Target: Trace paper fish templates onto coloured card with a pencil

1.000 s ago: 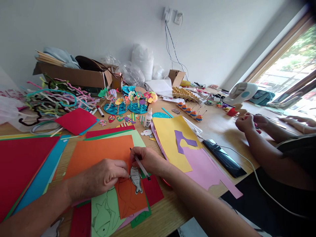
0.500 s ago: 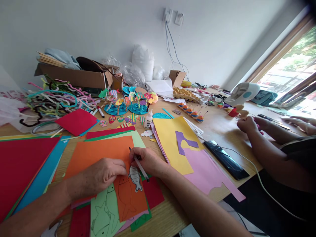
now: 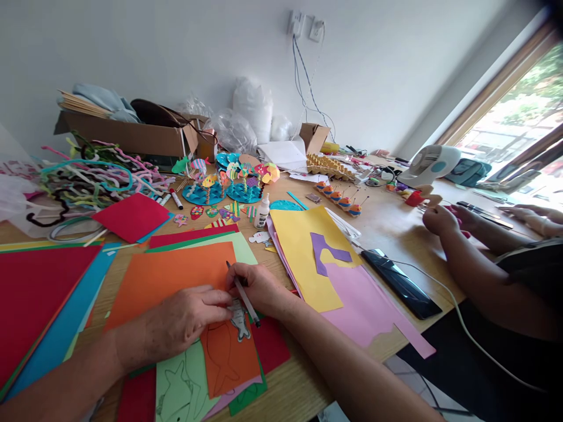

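My right hand [image 3: 255,286] is closed round a pen [image 3: 246,299] with a clear barrel, which slants across the fingers. Just under it lies a grey fish cutout [image 3: 240,325], its upper part hidden by my hands. My left hand [image 3: 193,316] has curled fingers, and its fingertips press at the cutout's edge. Beneath both is orange paper [image 3: 229,351] with a fish outline drawn on it. Light green paper [image 3: 182,381] with more fish outlines lies below, over red and dark green sheets.
Coloured paper stacks [image 3: 48,305] lie at left. Yellow paper [image 3: 303,252], pink paper [image 3: 365,305] and a black phone [image 3: 400,284] lie at right. A glue bottle [image 3: 262,212] and paper fish crafts [image 3: 211,181] stand behind. Another person's hands [image 3: 442,221] work at far right.
My left hand has slid right, its fingertips now against the fish cutout, and more of the cutout is covered. The right hand keeps the pen. The view has shifted slightly.
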Motion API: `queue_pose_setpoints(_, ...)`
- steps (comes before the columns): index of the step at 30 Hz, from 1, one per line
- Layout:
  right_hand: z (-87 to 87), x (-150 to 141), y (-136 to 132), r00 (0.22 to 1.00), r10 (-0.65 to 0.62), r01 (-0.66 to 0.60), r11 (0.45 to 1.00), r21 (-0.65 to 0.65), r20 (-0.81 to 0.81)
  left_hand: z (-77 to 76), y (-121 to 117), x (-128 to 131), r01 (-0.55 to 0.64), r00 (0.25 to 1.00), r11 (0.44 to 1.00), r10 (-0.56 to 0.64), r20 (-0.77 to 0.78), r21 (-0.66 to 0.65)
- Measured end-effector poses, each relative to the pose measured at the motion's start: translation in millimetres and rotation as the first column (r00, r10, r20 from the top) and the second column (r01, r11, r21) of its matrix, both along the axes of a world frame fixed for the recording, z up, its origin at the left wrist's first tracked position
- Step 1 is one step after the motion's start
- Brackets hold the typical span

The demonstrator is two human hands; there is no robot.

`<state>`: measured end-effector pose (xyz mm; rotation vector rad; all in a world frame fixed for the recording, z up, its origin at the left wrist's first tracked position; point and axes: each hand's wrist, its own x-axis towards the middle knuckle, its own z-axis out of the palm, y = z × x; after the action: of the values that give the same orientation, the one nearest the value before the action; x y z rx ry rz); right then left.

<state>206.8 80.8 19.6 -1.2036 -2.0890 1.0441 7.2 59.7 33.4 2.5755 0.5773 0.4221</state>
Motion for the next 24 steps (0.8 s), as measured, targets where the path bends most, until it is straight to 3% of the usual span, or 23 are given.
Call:
queue_pose_setpoints(13,-2.3,-2,1,0.999,-0.039,0.039,0.999,0.003,-0.002,-11.0,3,-3,0.006,1.000,1.000,-0.006,-0.010,-0.023)
queue_pose_setpoints(24,-1.6,-2,2,0.998,-0.050,0.051,0.998,0.029,-0.028,-13.0,10,-1,-0.003,0.999,0.989,0.009,0.039,-0.146)
